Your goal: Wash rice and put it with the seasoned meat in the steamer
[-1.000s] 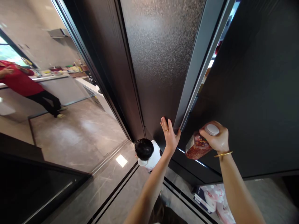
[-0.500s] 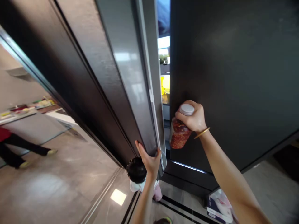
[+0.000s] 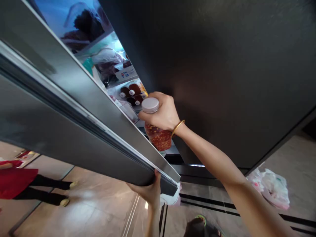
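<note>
My right hand (image 3: 164, 112) is closed round the neck of a clear jar (image 3: 159, 136) of red, chili-like flakes with a pale screw lid (image 3: 150, 105). The jar is in front of the gap between the refrigerator doors. Low on the left refrigerator door (image 3: 81, 131), my left hand (image 3: 149, 191) grips the edge, its thumb on the near side and the other fingers partly hidden. Inside, shelves carry bagged food (image 3: 111, 59) and several dark bottles with white caps (image 3: 133, 92).
The right refrigerator door (image 3: 234, 75) fills the right side. A small person in pale clothing (image 3: 172, 197) is mostly hidden behind the left door's bottom. Plastic bags (image 3: 274, 187) lie on the floor at right. Another person in a red top (image 3: 17, 179) stands at far left.
The left door has swung wider, with my left hand on its edge, so the lit shelves show. My right hand has moved left with the jar, nearer the gap.
</note>
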`<state>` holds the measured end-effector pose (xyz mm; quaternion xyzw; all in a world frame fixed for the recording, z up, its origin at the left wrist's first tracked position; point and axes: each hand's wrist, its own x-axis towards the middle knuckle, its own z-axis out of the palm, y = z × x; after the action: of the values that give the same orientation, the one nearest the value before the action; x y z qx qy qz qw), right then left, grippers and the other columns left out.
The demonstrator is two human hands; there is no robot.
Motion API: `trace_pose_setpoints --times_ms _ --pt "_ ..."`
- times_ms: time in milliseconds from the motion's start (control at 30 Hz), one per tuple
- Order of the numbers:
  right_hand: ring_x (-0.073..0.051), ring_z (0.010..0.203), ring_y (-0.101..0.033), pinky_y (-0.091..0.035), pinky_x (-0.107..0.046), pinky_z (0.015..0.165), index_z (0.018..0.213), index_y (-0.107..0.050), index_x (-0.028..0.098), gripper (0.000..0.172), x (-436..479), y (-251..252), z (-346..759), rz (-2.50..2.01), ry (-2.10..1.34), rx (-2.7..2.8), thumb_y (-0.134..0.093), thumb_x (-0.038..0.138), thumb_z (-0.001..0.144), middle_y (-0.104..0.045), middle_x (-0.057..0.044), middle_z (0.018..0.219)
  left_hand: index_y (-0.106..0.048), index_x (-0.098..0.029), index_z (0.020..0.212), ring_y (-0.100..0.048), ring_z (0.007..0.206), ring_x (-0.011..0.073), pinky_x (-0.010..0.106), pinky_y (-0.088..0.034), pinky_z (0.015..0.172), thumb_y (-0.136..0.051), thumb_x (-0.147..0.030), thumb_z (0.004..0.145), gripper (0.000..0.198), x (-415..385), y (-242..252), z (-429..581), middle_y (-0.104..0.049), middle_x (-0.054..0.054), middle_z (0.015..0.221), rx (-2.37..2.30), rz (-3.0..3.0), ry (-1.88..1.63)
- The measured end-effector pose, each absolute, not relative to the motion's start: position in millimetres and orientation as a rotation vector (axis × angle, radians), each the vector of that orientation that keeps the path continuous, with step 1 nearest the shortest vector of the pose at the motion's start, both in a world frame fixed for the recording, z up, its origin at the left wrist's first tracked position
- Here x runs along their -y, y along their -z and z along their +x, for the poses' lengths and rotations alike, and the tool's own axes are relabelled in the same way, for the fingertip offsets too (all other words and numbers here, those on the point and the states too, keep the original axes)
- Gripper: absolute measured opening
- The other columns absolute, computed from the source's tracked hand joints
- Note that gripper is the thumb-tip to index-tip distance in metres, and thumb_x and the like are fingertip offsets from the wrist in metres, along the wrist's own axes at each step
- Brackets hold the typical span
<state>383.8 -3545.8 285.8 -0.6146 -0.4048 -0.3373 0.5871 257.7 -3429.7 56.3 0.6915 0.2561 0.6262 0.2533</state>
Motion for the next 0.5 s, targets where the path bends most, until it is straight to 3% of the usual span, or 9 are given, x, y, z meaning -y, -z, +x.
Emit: trace_pose_setpoints --times_ms 500 --pt "-0.017 0.075 -0.055 -0.050 -0.031 0.071 0.076 -0.054 0.022 0.022 3454.9 -236.4 415.9 -1.281 0.801 0.874 -0.065 0.040 0.069 -0.054 -0.002 0.076 -0.017 -0.010 0.143 -0.036 0.132 0.0346 0.050 -0.032 0.110 -0.081 -0.034 0.051 0.115 3409.0 -53.5 251.0 -0.029 0.023 0.145 -0.867 1.875 -1.783"
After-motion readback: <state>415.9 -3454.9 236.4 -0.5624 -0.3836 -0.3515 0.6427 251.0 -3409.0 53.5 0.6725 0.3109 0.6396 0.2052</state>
